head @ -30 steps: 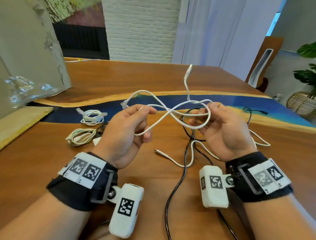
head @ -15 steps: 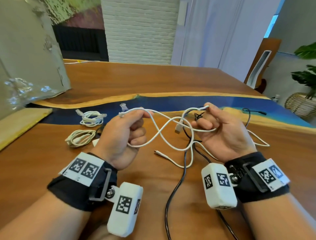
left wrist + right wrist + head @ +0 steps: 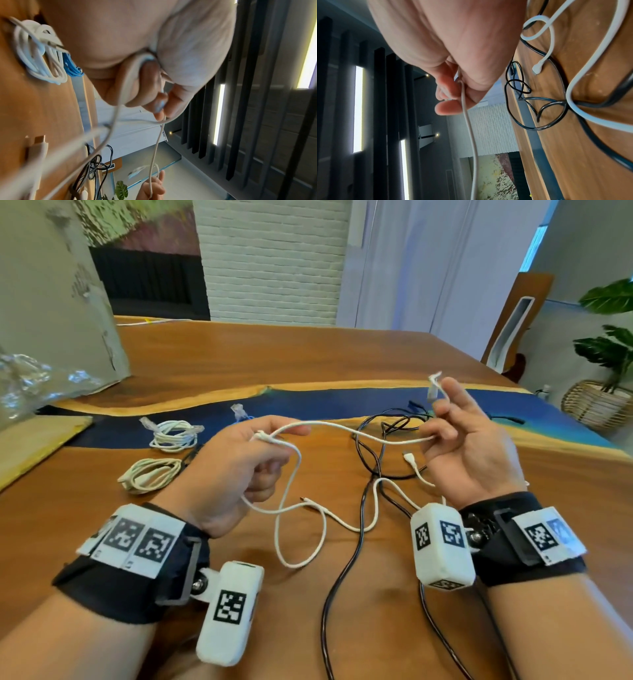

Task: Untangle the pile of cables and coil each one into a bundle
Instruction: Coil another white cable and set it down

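White cable spans both hands' pinching fingers, slack loop drooping.

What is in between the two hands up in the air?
A stretch of the white cable runs from the left hand to the right hand, both pinching it. Below it, black cables lie on the table. The head view shows this.

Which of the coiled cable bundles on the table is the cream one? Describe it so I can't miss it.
Start at the wooden table's blue resin strip, left of the left hand. Two bundles lie there: the cream coiled cable bundle lies on bare wood, nearer the person than the white coiled bundle.
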### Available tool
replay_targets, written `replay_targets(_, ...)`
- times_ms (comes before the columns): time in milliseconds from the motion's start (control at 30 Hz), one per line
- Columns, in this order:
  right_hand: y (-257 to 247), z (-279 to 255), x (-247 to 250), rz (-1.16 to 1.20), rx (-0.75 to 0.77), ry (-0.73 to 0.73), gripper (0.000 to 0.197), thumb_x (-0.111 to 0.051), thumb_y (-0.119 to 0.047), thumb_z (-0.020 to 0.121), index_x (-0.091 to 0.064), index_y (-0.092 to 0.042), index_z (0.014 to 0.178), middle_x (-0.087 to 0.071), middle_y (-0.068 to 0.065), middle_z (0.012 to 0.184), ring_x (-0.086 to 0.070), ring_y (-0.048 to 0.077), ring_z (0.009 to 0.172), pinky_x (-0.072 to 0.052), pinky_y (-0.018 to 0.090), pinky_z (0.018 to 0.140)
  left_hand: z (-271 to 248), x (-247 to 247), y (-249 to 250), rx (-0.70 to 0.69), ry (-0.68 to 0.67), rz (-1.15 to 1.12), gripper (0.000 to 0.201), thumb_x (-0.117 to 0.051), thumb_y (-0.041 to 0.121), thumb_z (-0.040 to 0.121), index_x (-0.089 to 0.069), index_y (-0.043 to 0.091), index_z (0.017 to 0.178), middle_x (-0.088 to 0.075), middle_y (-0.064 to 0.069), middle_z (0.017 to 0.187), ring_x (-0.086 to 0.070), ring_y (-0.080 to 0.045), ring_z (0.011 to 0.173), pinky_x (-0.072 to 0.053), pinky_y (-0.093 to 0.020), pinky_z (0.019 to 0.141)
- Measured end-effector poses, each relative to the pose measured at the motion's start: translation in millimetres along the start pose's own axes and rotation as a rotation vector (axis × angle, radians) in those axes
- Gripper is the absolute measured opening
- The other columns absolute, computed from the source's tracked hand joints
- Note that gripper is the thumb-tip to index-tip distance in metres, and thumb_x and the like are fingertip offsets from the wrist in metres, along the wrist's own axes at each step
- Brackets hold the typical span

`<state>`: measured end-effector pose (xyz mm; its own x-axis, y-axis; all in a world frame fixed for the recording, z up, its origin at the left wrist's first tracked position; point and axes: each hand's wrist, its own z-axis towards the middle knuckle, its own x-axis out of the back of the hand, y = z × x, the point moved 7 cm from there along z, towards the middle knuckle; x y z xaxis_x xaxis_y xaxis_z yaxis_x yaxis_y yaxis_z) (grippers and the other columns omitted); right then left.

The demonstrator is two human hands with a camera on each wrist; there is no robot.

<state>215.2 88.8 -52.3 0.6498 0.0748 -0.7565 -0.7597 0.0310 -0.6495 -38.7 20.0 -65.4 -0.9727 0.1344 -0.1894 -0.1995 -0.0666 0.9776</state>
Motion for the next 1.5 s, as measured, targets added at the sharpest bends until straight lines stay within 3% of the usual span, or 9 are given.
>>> replay_targets(133,4.6,0.2,-1.8,-0.130,-0.076,-0.057,0.041,-0.036,-0.005,0.104,-0.062,-0.013,0.135,-0.059,0.000,0.082,-0.025,0.006,0.045,-0.030,0.018,0.041,-3.8,-3.8,11.9,-0.097,-0.153,-0.052,0.061,-0.053,-0.003,0.067,-0.071,0.009,0.124,-0.060,-0.014,0.095,-0.054,-0.023,0.078,-0.042,-0.034,0.066)
replay_targets(300,12.0,-13.3,-19.1,-0.278,-0.145,-0.239,0.036,-0.045,-0.009,0.097,-0.069,-0.012,0.125,-0.068,0.002,0.089,-0.022,0.004,0.035,-0.013,0.020,0.036,-7.5,0.2,14.8,-0.067,-0.062,-0.018,0.041,-0.050,0.025,0.085,-0.079,-0.003,0.092,-0.065,-0.012,0.083,-0.054,-0.022,0.080,-0.046,-0.030,0.068)
replay_targets(467,32.1,-33.5,-37.8,-0.413,-0.251,-0.423,0.031,-0.050,-0.011,0.093,-0.072,-0.012,0.115,-0.067,0.006,0.087,-0.010,0.010,0.039,-0.011,0.018,0.035,-3.4,2.9,11.2,-0.014,0.068,0.071,0.039,-0.051,0.010,0.103,-0.062,0.030,0.134,-0.059,-0.014,0.078,-0.056,-0.022,0.064,-0.051,-0.032,0.058)
replay_targets(700,51.0,-48.1,-53.1,-0.541,-0.285,-0.591,0.029,-0.048,-0.010,0.096,-0.075,-0.012,0.107,-0.073,0.010,0.092,-0.014,0.009,0.036,-0.014,0.016,0.036,-5.9,-1.5,18.8,-0.178,-0.008,0.375,0.047,-0.065,-0.006,0.090,-0.066,0.020,0.129,-0.073,-0.002,0.120,-0.067,-0.013,0.116,-0.052,-0.026,0.098)
replay_targets(833,64.0,-49.1,-55.5,-0.611,-0.237,-0.613,0.021,-0.054,-0.011,0.093,-0.073,-0.011,0.103,-0.071,0.012,0.087,-0.021,0.006,0.035,-0.014,0.018,0.036,-10.0,-23.6,5.8,-0.060,-0.165,0.257,0.024,-0.062,0.013,0.096,-0.072,0.012,0.118,-0.066,-0.019,0.084,-0.064,-0.020,0.077,-0.056,-0.031,0.078)
replay_targets(1033,55.3,-33.9,-45.9,-0.747,-0.082,-0.413,0.019,-0.069,-0.017,0.081,-0.074,-0.007,0.096,-0.065,0.012,0.071,-0.029,0.008,0.039,-0.024,0.017,0.035,-9.0,-5.6,0.8,0.170,-0.049,0.167,0.050,-0.047,0.039,0.104,-0.060,0.011,0.066,-0.022,0.004,0.055,-0.014,-0.011,0.046,-0.014,-0.026,0.045)
replay_targets(1233,41.5,-29.7,-45.3,-0.864,0.132,-0.320,0.014,-0.062,-0.002,0.096,-0.073,0.000,0.104,-0.066,0.015,0.075,-0.056,0.001,0.046,-0.044,0.006,0.050,-20.1,-20.9,-0.9,0.234,-0.283,0.258,0.048,-0.043,0.038,0.105,-0.077,0.008,0.089,-0.021,0.001,0.059,-0.011,-0.014,0.050,-0.011,-0.030,0.046)
replay_targets(1367,50.4,-28.4,-44.3,-0.949,0.104,-0.336,0.015,-0.064,-0.009,0.095,-0.078,-0.009,0.102,-0.069,0.010,0.073,-0.050,0.003,0.043,-0.040,0.010,0.044,-11.9,-21.1,9.2,0.117,-0.121,-0.158,0.039,-0.038,0.028,0.109,-0.061,0.012,0.082,-0.028,0.003,0.059,-0.019,-0.012,0.047,-0.029,-0.024,0.044)
replay_targets(1500,73.8,-37.4,-50.8,-1.026,-0.058,-0.462,0.021,-0.062,-0.014,0.098,-0.079,-0.018,0.109,-0.070,0.009,0.074,-0.032,0.012,0.044,-0.028,0.018,0.039,-7.0,-15.8,17.8,0.030,-0.019,-0.538,0.031,-0.036,0.019,0.109,-0.063,0.003,0.111,-0.044,0.001,0.066,-0.042,-0.010,0.051,-0.049,-0.025,0.056)
